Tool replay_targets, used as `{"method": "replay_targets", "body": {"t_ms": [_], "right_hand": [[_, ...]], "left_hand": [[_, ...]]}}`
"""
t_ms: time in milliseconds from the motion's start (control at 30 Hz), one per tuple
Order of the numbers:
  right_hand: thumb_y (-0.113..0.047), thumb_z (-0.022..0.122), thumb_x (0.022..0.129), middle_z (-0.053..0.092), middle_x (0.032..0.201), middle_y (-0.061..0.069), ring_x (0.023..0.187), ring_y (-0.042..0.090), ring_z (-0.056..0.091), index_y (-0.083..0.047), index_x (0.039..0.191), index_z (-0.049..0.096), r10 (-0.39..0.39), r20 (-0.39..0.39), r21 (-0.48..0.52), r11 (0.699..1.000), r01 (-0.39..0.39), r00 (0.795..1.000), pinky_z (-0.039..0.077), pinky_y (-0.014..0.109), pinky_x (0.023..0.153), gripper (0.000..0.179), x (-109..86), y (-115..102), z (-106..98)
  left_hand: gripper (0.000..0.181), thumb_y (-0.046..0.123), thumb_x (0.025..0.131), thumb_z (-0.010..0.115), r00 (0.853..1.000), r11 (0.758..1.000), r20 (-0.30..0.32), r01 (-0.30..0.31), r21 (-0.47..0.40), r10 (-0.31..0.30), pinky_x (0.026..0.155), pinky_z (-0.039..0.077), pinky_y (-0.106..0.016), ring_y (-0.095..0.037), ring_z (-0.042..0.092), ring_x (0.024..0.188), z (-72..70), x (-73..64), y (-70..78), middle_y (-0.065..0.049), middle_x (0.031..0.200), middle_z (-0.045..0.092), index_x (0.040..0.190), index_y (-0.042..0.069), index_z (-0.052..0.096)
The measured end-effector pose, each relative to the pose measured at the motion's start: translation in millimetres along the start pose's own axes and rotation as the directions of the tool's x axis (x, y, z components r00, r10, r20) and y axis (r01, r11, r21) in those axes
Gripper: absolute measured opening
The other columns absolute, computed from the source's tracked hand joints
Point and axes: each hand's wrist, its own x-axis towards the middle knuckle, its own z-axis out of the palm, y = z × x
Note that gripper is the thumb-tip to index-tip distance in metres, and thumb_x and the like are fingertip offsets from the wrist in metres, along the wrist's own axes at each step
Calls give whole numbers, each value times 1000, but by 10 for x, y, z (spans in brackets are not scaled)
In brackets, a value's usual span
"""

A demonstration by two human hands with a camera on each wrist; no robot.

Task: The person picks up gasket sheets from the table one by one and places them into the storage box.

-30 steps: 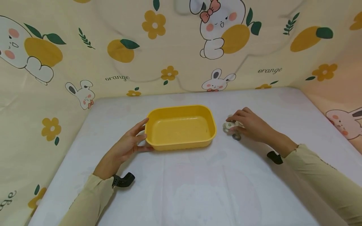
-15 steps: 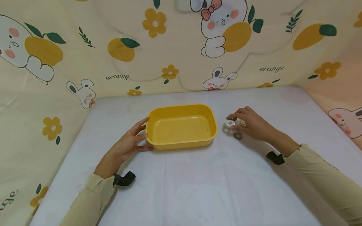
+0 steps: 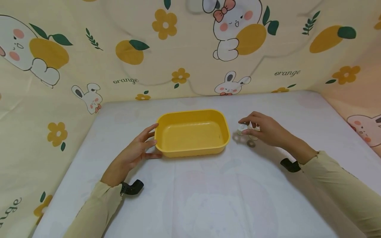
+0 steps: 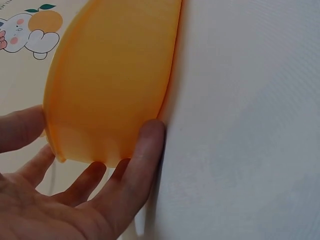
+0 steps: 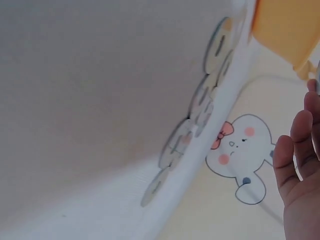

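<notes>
left hand (image 3: pixel 135 152) is touching yellow tray (image 3: pixel 193 153), fingers spread; right of it, right hand (image 3: pixel 266 129) is pinching disc (image 3: pixel 242 127), which loosening might drop.

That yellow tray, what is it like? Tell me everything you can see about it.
The yellow tray is a shallow rectangle with rounded corners, low walls and a smooth rim. It looks like plastic, with a slight sheen inside. It sits upright, open side up, on the white table, its long sides running left to right. The left hand touches its left end with spread fingers; no hand touches its right end.
</notes>
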Motion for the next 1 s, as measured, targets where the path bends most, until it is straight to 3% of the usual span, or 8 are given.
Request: {"method": "replay_targets", "body": {"t_ms": [367,800,1000], "right_hand": [[-20,79,84,64,104,-1,96,17,51,-16,123,69,5,-29,17,1000,-4,1000,47,29,73,40,104,-95,-78],[-24,77,87,61,104,1,93,19,50,-19,125,68,54,21,52,997,-55,998,44,26,69,39,298,-268,-74],[-29,75,89,60,102,-1,91,17,48,-21,125,67,41,22,63,997,-42,999,42,28,70,38,372,-328,-59]], "left_hand": [[64,9,104,45,1000,1000,-4,9,19,-9,94,57,-52,-36,46,132,-10,-8,-7,-13,164,15,159,29,19],[64,8,104,43,1000,1000,-10,11,14,-11,93,58,-53,-41,41,136,-10,-8,20,-12,164,16,159,28,19],[64,8,104,44,1000,1000,-7,3,14,-3,92,58,-53,-39,43,135,-6,-1,4,-13,163,17,159,27,19]]}}
